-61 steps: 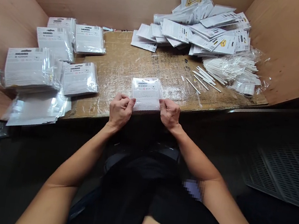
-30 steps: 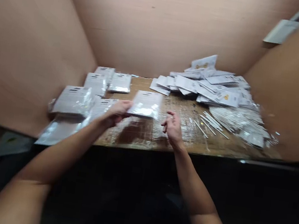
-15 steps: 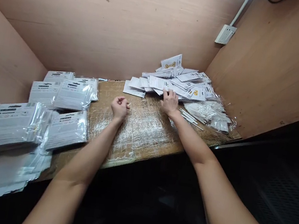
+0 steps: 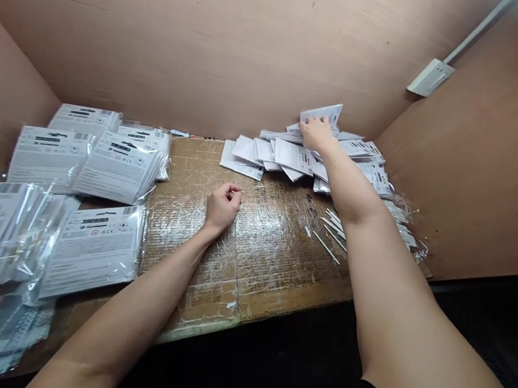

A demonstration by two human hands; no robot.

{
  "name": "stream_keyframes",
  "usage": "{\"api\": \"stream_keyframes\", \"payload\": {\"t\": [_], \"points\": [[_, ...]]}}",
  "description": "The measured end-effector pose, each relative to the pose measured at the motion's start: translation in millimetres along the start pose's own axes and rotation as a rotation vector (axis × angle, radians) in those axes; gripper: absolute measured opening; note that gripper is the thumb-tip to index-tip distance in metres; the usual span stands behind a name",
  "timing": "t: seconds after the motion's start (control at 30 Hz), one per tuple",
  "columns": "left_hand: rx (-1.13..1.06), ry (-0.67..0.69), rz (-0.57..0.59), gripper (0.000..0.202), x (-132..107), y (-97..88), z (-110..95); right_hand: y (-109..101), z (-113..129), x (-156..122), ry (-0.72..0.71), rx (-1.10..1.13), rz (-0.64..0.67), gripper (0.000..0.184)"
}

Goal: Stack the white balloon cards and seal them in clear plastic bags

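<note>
Head view shows the right hand (image 4: 317, 133) at the top of a loose pile of paper cards (image 4: 288, 156), and one card (image 4: 322, 113) stands tilted up just past its fingers. These cards look light and thin, a little stiff but easy to bend, and they can slide on each other, so the best hold is a pinch at one edge, not a press on the pile. The fingers curve over the lower edge of the tilted card, but it is not possible to tell if they really grip it. The pile lies at the far side of the table (image 4: 258, 265), which is cardboard covered with shiny clear tape. The left hand (image 4: 222, 207) rests on this surface in a loose fist; if it hides some small thing, I cannot tell. White sticks (image 4: 326, 246) lie just beside the right forearm (image 4: 366, 190), and sealed bags (image 4: 94, 252) stand in soft, slippery stacks on the left side. Compared with the frame half a second earlier, the right hand has moved from the front of the pile to its top, and the arm now covers most of the stick bundle.
</note>
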State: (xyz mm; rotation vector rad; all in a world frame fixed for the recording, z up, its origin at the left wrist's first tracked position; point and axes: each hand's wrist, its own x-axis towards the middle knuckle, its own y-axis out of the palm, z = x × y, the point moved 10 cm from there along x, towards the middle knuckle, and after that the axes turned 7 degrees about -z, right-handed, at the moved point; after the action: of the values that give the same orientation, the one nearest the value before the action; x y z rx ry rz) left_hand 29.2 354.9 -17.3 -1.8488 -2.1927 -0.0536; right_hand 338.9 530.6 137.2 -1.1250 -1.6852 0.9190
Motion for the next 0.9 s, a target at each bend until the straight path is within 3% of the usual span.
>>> {"api": "stream_keyframes", "payload": {"t": [0.1, 0.2, 0.33, 0.47, 0.57, 0.67, 0.73, 0.83, 0.9], "points": [[0.002, -0.01, 0.003, 0.013, 0, -2.0, 1, 20, 4, 18, 0.002, -0.049, 0.093, 0.048], [-0.007, -0.01, 0.005, 0.011, -1, -3.1, -2, 18, 1, 20, -0.043, -0.071, 0.098, 0.04], [-0.102, -0.054, 0.002, 0.014, 0, -1.6, -2, -26, -16, -5, -0.067, -0.037, -0.018, 0.039], [-0.391, -0.301, 0.031, 0.033, 10, -3.1, 11, -87, -15, -75, -0.032, 0.108, -0.173, 0.039], [-0.626, -0.537, 0.302, 0.062, 6, 10.8, 6, -107, 23, -148, -0.086, 0.267, -0.215, 0.036], [-0.696, -0.603, 0.604, 0.084, -17, 23.0, -19, -96, 84, -213, -0.211, 0.486, -0.102, 0.025], [-0.667, -0.581, 0.709, 0.081, -36, 30.3, -32, -83, 128, -245, -0.321, 0.624, 0.019, 0.019], [-0.606, -0.473, 0.687, 0.07, -49, 37.1, -46, -74, 166, -266, -0.402, 0.73, 0.102, 0.018], [-0.611, -0.359, 0.55, 0.074, -39, 30.2, -56, -79, 163, -260, -0.308, 0.712, 0.027, 0.021]]}}
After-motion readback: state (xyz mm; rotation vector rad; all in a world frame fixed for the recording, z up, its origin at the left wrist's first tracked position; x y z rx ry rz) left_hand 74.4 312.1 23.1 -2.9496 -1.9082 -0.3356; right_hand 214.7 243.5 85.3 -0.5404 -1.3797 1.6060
